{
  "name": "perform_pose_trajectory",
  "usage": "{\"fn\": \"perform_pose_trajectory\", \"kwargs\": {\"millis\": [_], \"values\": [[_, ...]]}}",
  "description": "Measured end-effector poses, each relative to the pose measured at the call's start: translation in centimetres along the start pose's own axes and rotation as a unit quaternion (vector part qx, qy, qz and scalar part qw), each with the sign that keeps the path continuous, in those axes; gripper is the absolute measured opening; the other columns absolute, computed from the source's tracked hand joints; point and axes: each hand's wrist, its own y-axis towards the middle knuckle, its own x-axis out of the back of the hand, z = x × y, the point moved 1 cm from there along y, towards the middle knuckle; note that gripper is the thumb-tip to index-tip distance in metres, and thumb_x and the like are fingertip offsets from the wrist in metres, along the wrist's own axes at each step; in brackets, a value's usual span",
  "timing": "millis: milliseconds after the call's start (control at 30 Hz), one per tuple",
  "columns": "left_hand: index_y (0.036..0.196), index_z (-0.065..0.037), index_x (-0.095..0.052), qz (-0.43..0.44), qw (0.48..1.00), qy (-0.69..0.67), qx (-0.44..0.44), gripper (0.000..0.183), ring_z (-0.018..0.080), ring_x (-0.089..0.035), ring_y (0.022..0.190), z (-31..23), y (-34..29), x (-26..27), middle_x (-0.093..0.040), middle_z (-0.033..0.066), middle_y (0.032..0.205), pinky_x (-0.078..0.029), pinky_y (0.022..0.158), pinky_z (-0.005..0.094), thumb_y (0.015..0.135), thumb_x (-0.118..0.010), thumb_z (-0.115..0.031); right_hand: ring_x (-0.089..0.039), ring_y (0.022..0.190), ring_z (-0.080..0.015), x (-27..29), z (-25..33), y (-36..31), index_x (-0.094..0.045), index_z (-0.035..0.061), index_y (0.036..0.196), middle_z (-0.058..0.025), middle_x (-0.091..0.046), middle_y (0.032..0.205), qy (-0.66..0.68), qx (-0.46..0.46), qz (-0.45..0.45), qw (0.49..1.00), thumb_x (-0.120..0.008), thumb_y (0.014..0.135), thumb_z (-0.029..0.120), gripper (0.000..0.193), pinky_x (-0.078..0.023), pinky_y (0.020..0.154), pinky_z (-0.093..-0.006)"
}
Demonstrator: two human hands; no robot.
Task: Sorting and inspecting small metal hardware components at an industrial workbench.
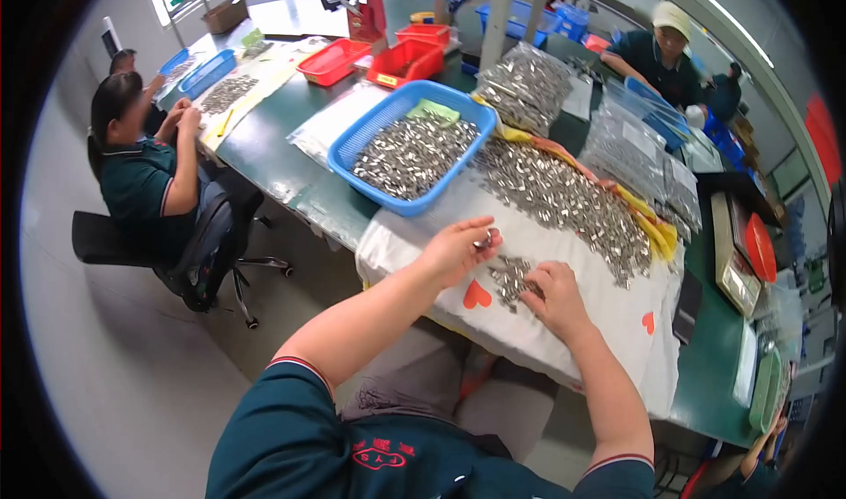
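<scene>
A: L hand [458, 248] – fingers pinched on small metal piece [484, 242], lifted just above cloth. R hand [555, 298] – fingers down, spread on small pile of metal pieces [511, 277]; can't tell if gripping.

B: Pkgs?

A: White cloth [599, 323] w/ red hearts under both. Blue basket [414, 151] of pieces beyond L hand. Clear bags [529, 85] behind, red trays [370, 59] farther back.

The person wears a dark teal shirt with short sleeves. Each sleeve ends in a thin red and white band. On the chest there is a small red embroidered mark, and both forearms are bare.
</scene>
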Motion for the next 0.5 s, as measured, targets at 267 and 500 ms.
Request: {"fn": "perform_pose_trajectory", "kwargs": {"millis": [267, 500], "values": [[0.118, 0.001, -0.041, -0.097, 0.988, 0.105, 0.065, 0.033, 0.0184, -0.056, 0.092, -4.0, -10.0, 5.6, -0.055, 0.0116, 0.100, -0.047, 0.079, 0.0288, 0.086, -0.047, -0.004, -0.051, 0.072, -0.0283, -8.5, 9.2, -1.0, -0.054, 0.0050, 0.079, -0.0090, -0.052, 0.075, 0.161, -0.052, -0.067, 0.983, -0.061, 0.073, 0.011, 0.011, -0.042, 0.064, -0.0356], [0.117, 0.001, -0.043, -0.117, 0.985, 0.100, 0.081, 0.032, 0.0185, -0.056, 0.093, -4.5, -11.8, 6.7, -0.055, 0.0115, 0.102, -0.047, 0.078, 0.0285, 0.085, -0.048, -0.003, -0.054, 0.065, -0.0291, -8.4, 10.7, -0.6, -0.054, 0.0059, 0.077, -0.0098, -0.055, 0.071, 0.128, -0.091, -0.039, 0.987, -0.059, 0.077, 0.019, 0.014, -0.043, 0.059, -0.0372]]}}
